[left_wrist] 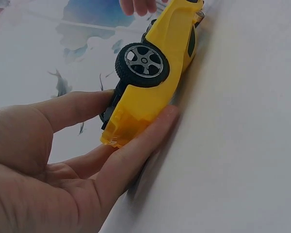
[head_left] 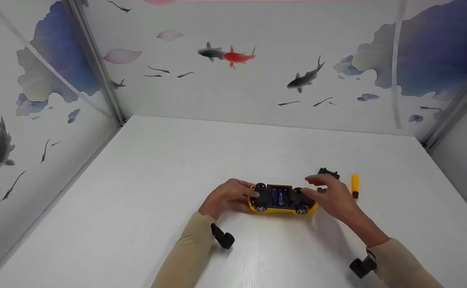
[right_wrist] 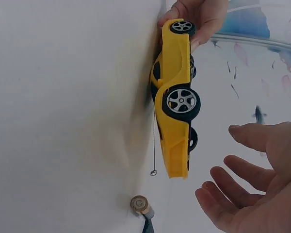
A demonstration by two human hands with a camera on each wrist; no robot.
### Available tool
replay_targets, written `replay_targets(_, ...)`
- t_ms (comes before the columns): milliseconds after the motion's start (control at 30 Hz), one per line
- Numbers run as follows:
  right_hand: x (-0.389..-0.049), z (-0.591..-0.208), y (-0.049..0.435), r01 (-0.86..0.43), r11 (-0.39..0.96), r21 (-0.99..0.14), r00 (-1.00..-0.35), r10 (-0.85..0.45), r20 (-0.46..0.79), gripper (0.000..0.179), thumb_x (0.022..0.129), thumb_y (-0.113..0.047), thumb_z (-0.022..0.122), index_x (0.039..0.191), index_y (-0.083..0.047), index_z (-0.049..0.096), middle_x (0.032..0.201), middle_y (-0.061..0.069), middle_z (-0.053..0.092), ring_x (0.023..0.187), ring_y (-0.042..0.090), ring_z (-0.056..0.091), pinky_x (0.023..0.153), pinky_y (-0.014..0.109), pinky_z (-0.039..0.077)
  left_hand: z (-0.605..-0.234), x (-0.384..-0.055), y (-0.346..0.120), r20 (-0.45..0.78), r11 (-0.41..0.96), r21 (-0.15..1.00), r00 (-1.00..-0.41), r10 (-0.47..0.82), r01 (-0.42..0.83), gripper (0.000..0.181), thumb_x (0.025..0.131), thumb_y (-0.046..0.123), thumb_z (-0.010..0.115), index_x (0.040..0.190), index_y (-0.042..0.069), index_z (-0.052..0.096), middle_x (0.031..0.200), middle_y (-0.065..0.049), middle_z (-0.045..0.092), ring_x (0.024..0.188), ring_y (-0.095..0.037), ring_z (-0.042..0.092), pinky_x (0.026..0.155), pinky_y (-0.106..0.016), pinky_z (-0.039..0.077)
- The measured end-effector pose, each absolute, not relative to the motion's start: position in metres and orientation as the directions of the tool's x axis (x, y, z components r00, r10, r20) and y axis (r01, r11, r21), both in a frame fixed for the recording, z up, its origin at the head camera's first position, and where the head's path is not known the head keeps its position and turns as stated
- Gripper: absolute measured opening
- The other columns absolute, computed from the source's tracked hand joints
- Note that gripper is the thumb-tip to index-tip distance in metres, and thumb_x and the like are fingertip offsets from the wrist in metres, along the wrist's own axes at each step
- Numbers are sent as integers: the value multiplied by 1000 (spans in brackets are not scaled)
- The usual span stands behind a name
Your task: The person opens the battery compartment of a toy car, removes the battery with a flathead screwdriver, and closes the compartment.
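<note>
A yellow toy car is upside down, its black underside and wheels facing up. Bluish batteries lie in the uncovered compartment in its middle. My left hand grips one end, thumb on the underside and fingers beneath the yellow body. A thin antenna with a looped tip sticks out below the car in the right wrist view. My right hand is at the other end, fingers spread and nothing held. In the right wrist view a gap shows between that hand and the car.
A black plastic piece lies just beyond my right hand, partly covered by it. Right of it is a yellow-handled tool with a dark tip. A small cylinder shows its round coppery end near the car. Printed walls enclose the white table.
</note>
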State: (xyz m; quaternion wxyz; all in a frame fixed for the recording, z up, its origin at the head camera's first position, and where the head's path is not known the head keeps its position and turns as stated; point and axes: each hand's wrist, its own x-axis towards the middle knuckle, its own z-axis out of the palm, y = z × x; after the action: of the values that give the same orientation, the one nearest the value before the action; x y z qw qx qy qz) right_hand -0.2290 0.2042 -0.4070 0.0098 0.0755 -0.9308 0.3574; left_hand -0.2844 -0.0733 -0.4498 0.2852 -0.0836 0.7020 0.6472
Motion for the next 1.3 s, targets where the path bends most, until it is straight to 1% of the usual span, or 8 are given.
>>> replay_targets(133,-227,-406,195,-207,736,-644,-977,-188,99,44,95,-29,69,133,-8,62,135,18,60,120,39,60,100,50,54,-451,-284,-73,-503,152,864,-828,250,-479,50,84,8,79,131,5,64,125,-19,66,107,-28,69,81,-39,63)
replay_targets(267,-229,-409,188,-290,729,-620,-953,-277,121,42,94,-28,70,132,-10,63,138,14,59,131,38,53,108,56,47,-451,-285,-73,-504,158,864,-828,245,-479,51,84,8,79,132,5,63,126,-19,66,108,-28,69,81,-39,63)
replay_targets(433,-232,-413,182,-358,726,-587,-921,-379,93,49,93,-27,72,137,-10,59,146,14,51,133,38,51,105,55,50,-450,-285,-72,-512,177,859,-826,237,-481,49,84,10,79,131,6,64,125,-18,66,105,-28,69,79,-38,63)
replay_targets(567,-235,-416,177,-389,739,-550,-903,-423,70,52,93,-28,72,139,-8,58,149,16,47,132,37,51,104,53,51,-449,-285,-72,-517,197,855,-823,237,-480,50,85,11,79,132,7,64,124,-17,67,105,-27,69,80,-37,63)
replay_targets(733,-237,-419,170,-407,773,-488,-896,-442,47,48,92,-32,72,135,-11,63,145,15,51,128,34,53,102,52,52,-448,-286,-72,-519,201,853,-820,240,-481,50,86,11,78,133,7,63,127,-17,66,108,-26,68,83,-37,63)
replay_targets(867,-237,-421,166,-401,803,-442,-900,-435,26,44,91,-31,73,131,-12,67,141,14,55,126,32,55,100,51,53,-449,-286,-72,-523,216,850,-817,243,-480,49,86,12,78,133,7,63,127,-17,66,107,-26,69,81,-37,63)
replay_targets(1100,-239,-420,163,-404,809,-428,-904,-425,50,39,91,-27,75,126,-11,70,134,14,60,122,32,57,99,51,54,-451,-286,-72,-530,240,843,-820,217,-481,50,85,13,79,132,8,64,127,-17,65,105,-25,69,78,-36,63)
replay_targets(1300,-238,-422,161,-433,812,-392,-895,-440,77,36,94,-26,71,126,-9,70,132,14,61,119,32,60,99,51,54,-449,-286,-73,-532,207,845,-814,232,-493,50,86,12,78,133,6,63,125,-18,65,104,-26,69,77,-37,64)
